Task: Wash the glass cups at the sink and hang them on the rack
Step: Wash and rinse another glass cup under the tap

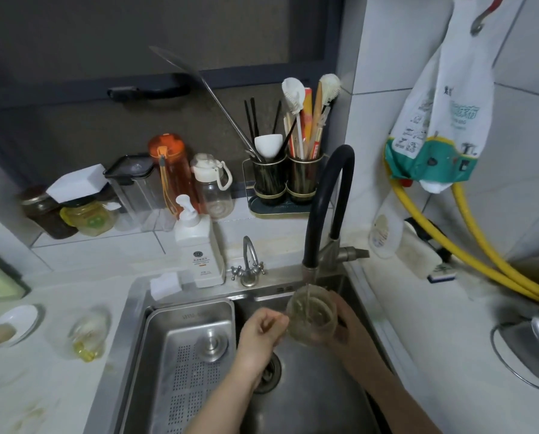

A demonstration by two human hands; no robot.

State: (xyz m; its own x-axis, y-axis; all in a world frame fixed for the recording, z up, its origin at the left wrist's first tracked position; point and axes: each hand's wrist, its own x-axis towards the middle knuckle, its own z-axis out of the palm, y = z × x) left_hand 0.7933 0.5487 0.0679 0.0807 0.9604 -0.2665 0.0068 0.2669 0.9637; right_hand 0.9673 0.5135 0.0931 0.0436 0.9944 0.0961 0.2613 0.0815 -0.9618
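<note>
- A glass cup (311,315) is held over the basin of the steel sink (308,399), directly under the spout of the black gooseneck faucet (327,195); a thin stream of water runs into its open mouth.
- The right hand (344,321) wraps around the far side of the cup, fingers curled against the glass.
- The left hand (261,332) is just beside the cup on the other side, fingers curled into a loose fist with the fingertips at the cup's rim; whether it pinches the rim cannot be told.
- Below the cup lies the sink drain (269,371), partly hidden by the left forearm.
- A perforated steel drain tray (186,355) sits in the sink on the left hand's side of the cup.
- Behind the tray, on the sink's rim, stand a white pump bottle (199,245) and a small chrome tap (248,264).
- Further back from the faucet, a twin utensil holder (285,180) holds chopsticks, brushes and a ladle.
- Beyond the pump bottle, an orange water bottle (169,170) and a clear bottle with white cap (213,186) stand on the ledge.
- On the right hand's side of the faucet, a yellow hose (468,242) loops across the tabletop (443,324).
</note>
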